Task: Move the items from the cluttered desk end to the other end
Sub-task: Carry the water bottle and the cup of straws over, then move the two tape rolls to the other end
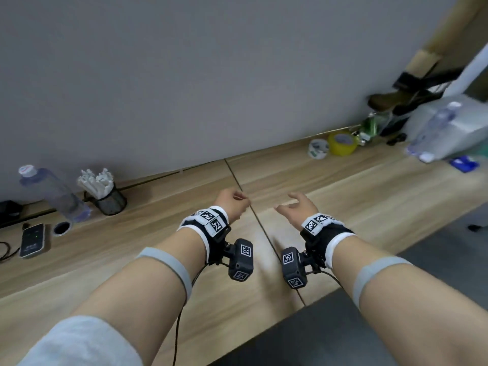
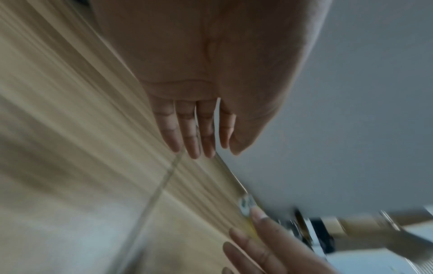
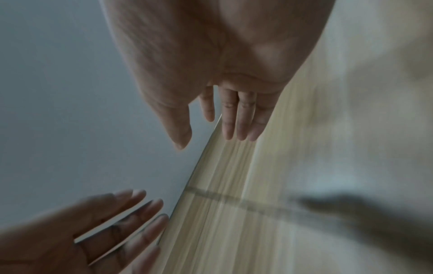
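Note:
Both my hands hover empty over the middle of the wooden desk (image 1: 356, 196), either side of its seam. My left hand (image 1: 241, 201) has relaxed fingers; in the left wrist view the left hand (image 2: 199, 142) shows them straight, holding nothing. My right hand (image 1: 286, 204) is spread loosely, and the right hand (image 3: 211, 133) is just as empty from the wrist. At the left end stand a clear water bottle (image 1: 50, 194), a mesh pen holder (image 1: 109, 200), a small tape ring (image 1: 62, 228) and a black device (image 1: 32, 240). At the right end lie a yellow tape roll (image 1: 342, 143) and a white tape roll (image 1: 318, 148).
A grey wall runs along the desk's far edge. At the far right a grey box (image 1: 459, 120) carries a lying clear bottle (image 1: 433, 133), with a blue item (image 1: 463, 162), a green object (image 1: 372, 122) and black gear around it. The near desk edge drops to dark floor.

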Tool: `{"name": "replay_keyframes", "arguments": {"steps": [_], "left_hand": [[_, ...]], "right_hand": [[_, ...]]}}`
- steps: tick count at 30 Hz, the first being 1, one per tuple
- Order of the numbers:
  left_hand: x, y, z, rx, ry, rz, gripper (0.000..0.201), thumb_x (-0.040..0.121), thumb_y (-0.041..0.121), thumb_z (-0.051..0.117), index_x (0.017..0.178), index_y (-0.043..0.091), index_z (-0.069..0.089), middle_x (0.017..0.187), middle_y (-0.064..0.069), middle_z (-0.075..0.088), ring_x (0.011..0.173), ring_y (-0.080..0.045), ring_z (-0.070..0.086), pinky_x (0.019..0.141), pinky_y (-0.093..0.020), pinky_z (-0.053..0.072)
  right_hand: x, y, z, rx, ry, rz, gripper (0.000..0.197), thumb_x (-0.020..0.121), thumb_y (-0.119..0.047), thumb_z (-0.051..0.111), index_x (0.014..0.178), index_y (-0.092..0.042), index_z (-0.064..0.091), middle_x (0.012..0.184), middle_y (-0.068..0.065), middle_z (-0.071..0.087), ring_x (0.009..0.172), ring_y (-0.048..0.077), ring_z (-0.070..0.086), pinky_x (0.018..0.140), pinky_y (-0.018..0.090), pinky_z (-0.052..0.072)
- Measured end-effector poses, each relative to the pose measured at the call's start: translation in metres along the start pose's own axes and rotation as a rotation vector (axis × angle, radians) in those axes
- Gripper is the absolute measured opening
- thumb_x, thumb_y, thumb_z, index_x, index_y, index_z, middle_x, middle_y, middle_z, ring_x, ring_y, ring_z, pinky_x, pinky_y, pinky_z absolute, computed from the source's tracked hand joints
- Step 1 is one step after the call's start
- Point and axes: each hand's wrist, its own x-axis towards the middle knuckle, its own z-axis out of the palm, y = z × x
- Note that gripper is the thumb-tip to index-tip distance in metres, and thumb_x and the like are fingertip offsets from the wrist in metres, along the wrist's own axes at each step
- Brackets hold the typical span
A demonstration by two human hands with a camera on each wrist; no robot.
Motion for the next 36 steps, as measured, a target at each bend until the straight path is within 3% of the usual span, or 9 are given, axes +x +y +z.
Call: {"name": "replay_keyframes", "arguments": {"steps": [6,11,18,21,24,26,30,33,36], "left_hand": [[-0.026,0.088,0.146,-0.031,-0.105,0.129,0.017,0.095,0.021,0.060,0.080,0.016,0.062,0.080,-0.005,0.065,0.067,-0.014,0.061,0.061,-0.025,0.047],[-0.010,0.136,0.206,0.026,-0.128,0.200,0.040,0.102,0.028,0.048,0.067,0.015,0.062,0.059,-0.001,0.056,0.052,-0.015,0.051,0.056,-0.024,0.043],[0.062,0.159,0.256,-0.026,-0.069,0.133,0.052,0.103,0.045,0.040,0.060,0.015,0.043,0.053,-0.002,0.041,0.047,-0.019,0.040,0.052,-0.023,0.041],[0.109,0.163,0.274,-0.088,-0.047,0.096,0.056,0.100,0.051,0.041,0.056,0.017,0.039,0.050,0.000,0.037,0.045,-0.018,0.036,0.050,-0.023,0.036],[0.155,0.168,0.289,-0.120,-0.024,0.020,0.053,0.102,0.044,0.041,0.058,0.016,0.040,0.052,0.000,0.037,0.046,-0.019,0.034,0.051,-0.024,0.034],[0.179,0.171,0.294,-0.087,-0.011,-0.036,0.045,0.104,0.037,0.038,0.068,0.011,0.047,0.060,-0.002,0.041,0.051,-0.019,0.037,0.053,-0.025,0.038],[0.222,0.174,0.301,-0.028,0.071,-0.123,0.034,0.104,0.031,0.036,0.090,0.006,0.053,0.075,-0.009,0.050,0.065,-0.025,0.049,0.065,-0.034,0.049],[0.248,0.175,0.304,0.022,0.128,-0.147,0.031,0.104,0.027,0.037,0.100,0.004,0.058,0.092,-0.020,0.060,0.077,-0.034,0.062,0.079,-0.043,0.057],[0.276,0.172,0.309,0.136,0.200,-0.123,0.020,0.098,0.022,0.049,0.100,0.009,0.063,0.107,-0.019,0.066,0.096,-0.036,0.063,0.086,-0.038,0.052]], "right_hand": [[0.001,0.080,-0.171,0.042,0.187,0.055,0.050,0.081,-0.038,0.074,0.124,-0.019,0.057,0.111,0.007,0.065,0.101,0.029,0.066,0.091,0.036,0.052],[0.033,0.129,-0.246,0.123,0.311,0.074,0.026,0.069,-0.047,0.072,0.085,-0.030,0.060,0.103,0.008,0.071,0.094,0.029,0.070,0.090,0.047,0.056],[0.114,0.161,-0.279,0.132,0.239,0.050,0.024,0.058,-0.050,0.060,0.064,-0.029,0.069,0.079,0.003,0.075,0.085,0.030,0.073,0.084,0.051,0.059],[0.153,0.152,-0.290,0.070,0.191,0.041,0.026,0.057,-0.047,0.055,0.067,-0.028,0.070,0.070,0.002,0.075,0.080,0.030,0.073,0.079,0.050,0.060],[0.201,0.143,-0.303,0.026,0.156,0.050,0.027,0.059,-0.049,0.054,0.062,-0.027,0.069,0.066,0.003,0.074,0.080,0.034,0.072,0.075,0.050,0.059],[0.225,0.133,-0.310,0.001,0.128,0.042,0.022,0.070,-0.042,0.056,0.055,-0.031,0.068,0.061,0.001,0.070,0.081,0.037,0.072,0.075,0.049,0.058],[0.266,0.115,-0.317,-0.060,0.073,0.055,0.037,0.084,-0.031,0.058,0.048,-0.028,0.066,0.056,-0.005,0.065,0.082,0.032,0.071,0.076,0.044,0.057],[0.297,0.106,-0.316,-0.125,-0.004,0.040,0.029,0.075,-0.036,0.057,0.061,-0.013,0.065,0.071,0.012,0.071,0.084,0.037,0.069,0.077,0.047,0.057],[0.332,0.095,-0.313,-0.241,-0.047,-0.024,0.015,0.084,-0.025,0.062,0.073,-0.015,0.058,0.080,0.009,0.066,0.082,0.032,0.062,0.072,0.031,0.046]]}}
